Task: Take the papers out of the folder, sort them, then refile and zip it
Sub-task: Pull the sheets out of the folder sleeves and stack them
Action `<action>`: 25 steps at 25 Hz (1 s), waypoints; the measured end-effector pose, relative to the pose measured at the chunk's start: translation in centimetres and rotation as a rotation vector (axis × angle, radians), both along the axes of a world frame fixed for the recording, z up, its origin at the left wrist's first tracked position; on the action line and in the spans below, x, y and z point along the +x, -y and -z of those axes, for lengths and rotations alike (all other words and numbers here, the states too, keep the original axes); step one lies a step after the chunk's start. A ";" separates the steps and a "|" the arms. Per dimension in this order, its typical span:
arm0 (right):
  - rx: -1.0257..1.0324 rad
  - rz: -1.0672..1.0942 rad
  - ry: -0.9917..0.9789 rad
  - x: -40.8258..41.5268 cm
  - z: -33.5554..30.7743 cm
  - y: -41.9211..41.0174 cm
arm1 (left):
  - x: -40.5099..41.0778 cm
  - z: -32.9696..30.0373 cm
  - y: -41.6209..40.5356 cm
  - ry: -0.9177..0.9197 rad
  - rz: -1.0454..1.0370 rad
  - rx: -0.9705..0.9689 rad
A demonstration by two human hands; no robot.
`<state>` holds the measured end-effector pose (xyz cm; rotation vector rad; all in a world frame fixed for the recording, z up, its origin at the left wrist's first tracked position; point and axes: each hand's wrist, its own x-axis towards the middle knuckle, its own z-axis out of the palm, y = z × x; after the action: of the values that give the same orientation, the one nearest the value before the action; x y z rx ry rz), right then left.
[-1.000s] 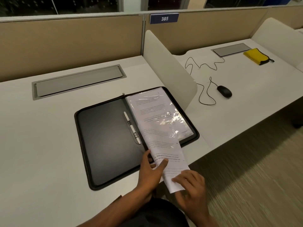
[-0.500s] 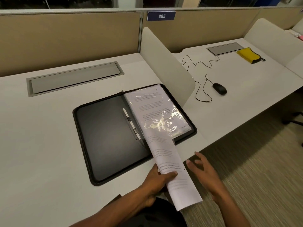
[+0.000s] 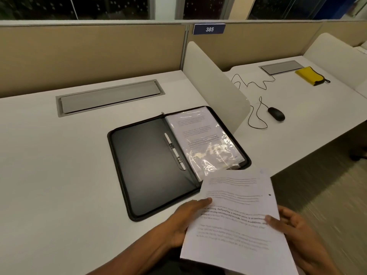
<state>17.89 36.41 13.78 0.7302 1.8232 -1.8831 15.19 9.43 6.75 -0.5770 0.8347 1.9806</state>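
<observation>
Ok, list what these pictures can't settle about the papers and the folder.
Head view only:
- Sheet count in the held papers: stacked, only the top page shows.
- Their bottom right corner: cut off by the frame edge.
- Pages still in the plastic sleeve: glare, print too small.
- Right hand fingers: hidden under the papers.
- Folder near corner: covered by the papers.

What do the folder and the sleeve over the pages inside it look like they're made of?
The folder looks like black leather or faux leather: matte, smooth, with a zip track along its edge. Which one, I can't tell. The sleeve looks like thin clear plastic: glossy, wrinkled, with bright glare over the print.
</observation>
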 end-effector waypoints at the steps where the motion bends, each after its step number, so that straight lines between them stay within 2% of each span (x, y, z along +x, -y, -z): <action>1: 0.008 -0.039 -0.022 0.0 -1.2 0.7 | 0.1 -0.3 1.0 -0.042 0.001 0.006; 4: 0.030 -0.136 -0.129 -0.4 -4.2 3.6 | 0.4 -1.6 3.9 -0.171 -0.018 -0.085; 7: 0.041 -0.217 -0.191 -1.9 -4.9 7.3 | 0.7 -2.7 7.3 -0.303 -0.127 -0.193; 10: 0.119 -0.251 -0.278 -4.6 -2.3 12.9 | 1.4 -2.3 12.3 -0.485 -0.343 -0.446; 12: 0.144 -0.328 -0.296 -6.6 0.6 17.9 | 2.0 -1.4 16.4 -0.523 -0.476 -0.657; 18: 0.131 -0.650 -0.346 -9.8 8.8 32.5 | 6.0 4.1 29.1 -0.366 -0.763 -1.038; 25: 0.325 -0.732 -0.362 -9.5 14.5 42.6 | 10.0 7.6 36.1 -0.236 -0.819 -1.275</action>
<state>8.43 -6.20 -0.70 -0.2164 2.2319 -1.2958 25.16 -26.68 -0.83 -1.6052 2.3068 1.9797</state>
